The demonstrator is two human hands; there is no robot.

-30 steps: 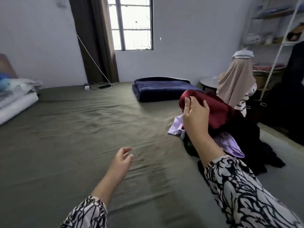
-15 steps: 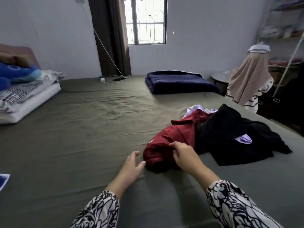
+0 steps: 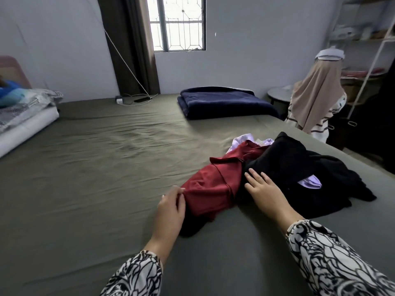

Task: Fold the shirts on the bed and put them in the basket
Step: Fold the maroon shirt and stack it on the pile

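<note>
Red shirt (image 3: 215, 186) lies crumpled on the olive bed (image 3: 96, 167), lower centre-right of the view, its near end bunched over something dark. L hand (image 3: 171, 207) sits at the shirt's 8 o'clock edge, thumb + fingertips pinching the red cloth there, fingers curled on it. R hand (image 3: 264, 186) at the shirt's 3 o'clock, fingers straight & spread, palm down, resting flat where red meets the black garment (image 3: 299, 171); it grips nothing. So the shirt lies between the two hands, touching both. Black garment heaped at 3 o'clock of the shirt, w/ lilac cloth (image 3: 310, 181) poking out of it and more lilac at the pile's 12 o'clock. Folded navy blanket (image 3: 224, 102) well apart at 12 o'clock, far edge of bed. Both sleeves b/w patterned.
</note>
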